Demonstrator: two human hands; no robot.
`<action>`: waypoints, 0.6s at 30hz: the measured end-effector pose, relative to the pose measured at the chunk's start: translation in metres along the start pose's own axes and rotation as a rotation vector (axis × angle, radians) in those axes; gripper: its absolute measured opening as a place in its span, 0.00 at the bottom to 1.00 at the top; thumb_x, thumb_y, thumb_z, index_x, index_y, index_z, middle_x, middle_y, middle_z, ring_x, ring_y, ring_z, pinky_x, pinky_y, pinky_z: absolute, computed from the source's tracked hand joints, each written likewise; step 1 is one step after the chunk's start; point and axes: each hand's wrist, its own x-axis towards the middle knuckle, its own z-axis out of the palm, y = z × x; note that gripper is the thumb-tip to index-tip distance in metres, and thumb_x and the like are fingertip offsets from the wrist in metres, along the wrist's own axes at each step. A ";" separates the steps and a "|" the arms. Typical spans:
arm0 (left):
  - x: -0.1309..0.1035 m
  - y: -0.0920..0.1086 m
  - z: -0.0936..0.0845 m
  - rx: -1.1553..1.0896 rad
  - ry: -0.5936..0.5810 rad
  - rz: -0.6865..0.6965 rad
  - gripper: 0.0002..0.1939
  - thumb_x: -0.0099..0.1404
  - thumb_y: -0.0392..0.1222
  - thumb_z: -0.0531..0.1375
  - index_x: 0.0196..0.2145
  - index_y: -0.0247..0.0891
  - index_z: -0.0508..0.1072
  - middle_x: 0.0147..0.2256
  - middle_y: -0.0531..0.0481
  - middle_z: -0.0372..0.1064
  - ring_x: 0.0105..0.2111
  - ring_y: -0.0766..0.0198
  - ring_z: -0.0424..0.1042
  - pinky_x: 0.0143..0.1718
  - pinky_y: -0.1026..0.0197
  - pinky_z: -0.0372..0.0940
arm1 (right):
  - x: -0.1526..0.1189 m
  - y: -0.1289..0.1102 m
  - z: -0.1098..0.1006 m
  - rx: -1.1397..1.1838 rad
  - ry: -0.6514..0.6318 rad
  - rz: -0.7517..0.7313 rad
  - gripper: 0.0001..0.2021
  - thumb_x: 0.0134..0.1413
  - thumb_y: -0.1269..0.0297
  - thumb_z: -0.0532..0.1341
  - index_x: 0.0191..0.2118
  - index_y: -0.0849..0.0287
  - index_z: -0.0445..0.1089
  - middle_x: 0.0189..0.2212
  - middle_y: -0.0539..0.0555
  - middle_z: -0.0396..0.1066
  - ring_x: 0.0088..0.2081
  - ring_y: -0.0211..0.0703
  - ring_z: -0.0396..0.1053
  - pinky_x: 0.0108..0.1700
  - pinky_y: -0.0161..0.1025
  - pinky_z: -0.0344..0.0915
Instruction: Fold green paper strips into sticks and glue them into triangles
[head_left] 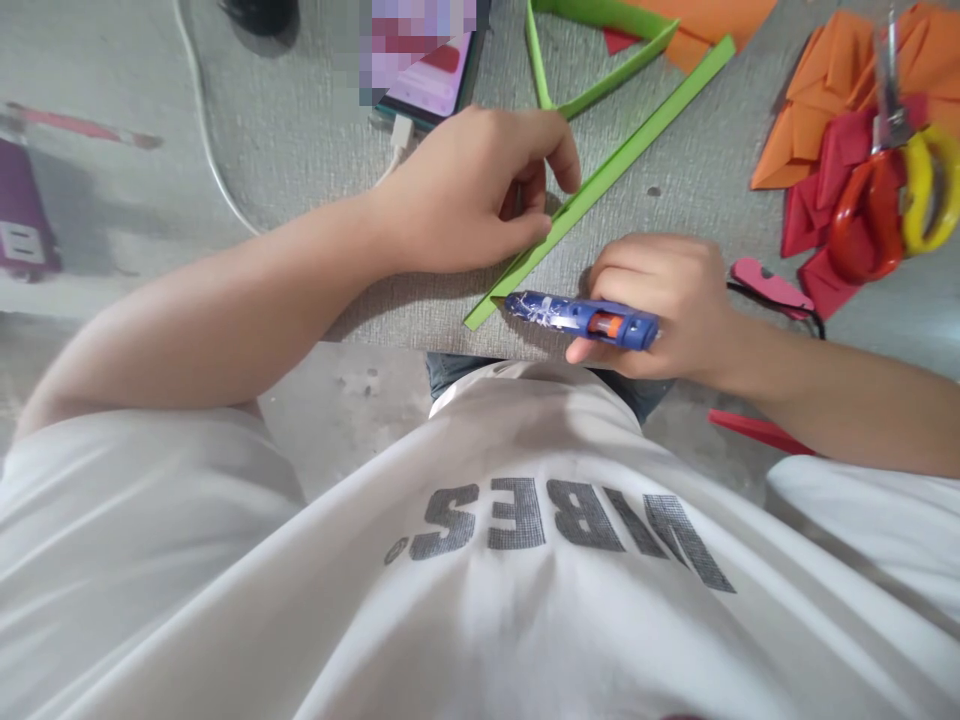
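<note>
My left hand [480, 190] has its fingers curled, with thumb and fingertips at the edge of a folded green paper strip [637, 145], steadying it on the table. The strip lies slantwise, its near end close to the table's front edge. In my right hand [667, 300] is a blue hot glue gun [555, 312], gripped with the nozzle pointing left. Its tip is at the strip's near end; whether it touches the paper is hard to tell. Whitish strands cling to the gun's body. Beyond the strip stands a bent green paper frame [615, 85] with angled corners.
A phone [427, 75] with a white cable [199, 120] lies behind my left hand. At right, red and yellow scissors [870, 215] rest on folded orange and red paper [806, 110]. A pink cutter [772, 285] lies near my right wrist. A purple object [22, 215] sits far left.
</note>
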 end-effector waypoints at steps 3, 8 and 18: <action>-0.001 0.001 -0.001 0.003 0.000 0.001 0.18 0.73 0.40 0.63 0.58 0.48 0.79 0.42 0.53 0.86 0.35 0.61 0.74 0.44 0.51 0.72 | -0.001 0.002 -0.001 -0.003 0.035 -0.012 0.41 0.80 0.17 0.51 0.33 0.51 0.69 0.32 0.55 0.75 0.33 0.49 0.68 0.37 0.48 0.58; -0.002 0.004 -0.001 0.010 0.000 -0.003 0.18 0.73 0.37 0.62 0.58 0.47 0.79 0.42 0.51 0.86 0.35 0.61 0.73 0.43 0.52 0.71 | -0.001 0.003 -0.005 0.011 -0.038 0.093 0.43 0.76 0.13 0.51 0.32 0.50 0.71 0.31 0.56 0.73 0.33 0.52 0.69 0.38 0.50 0.58; -0.001 0.006 -0.002 0.030 -0.015 -0.016 0.19 0.73 0.38 0.62 0.59 0.47 0.80 0.43 0.50 0.87 0.34 0.60 0.74 0.42 0.53 0.70 | -0.007 0.007 -0.012 -0.015 -0.012 0.107 0.40 0.78 0.16 0.51 0.31 0.49 0.69 0.32 0.57 0.75 0.34 0.53 0.70 0.37 0.52 0.63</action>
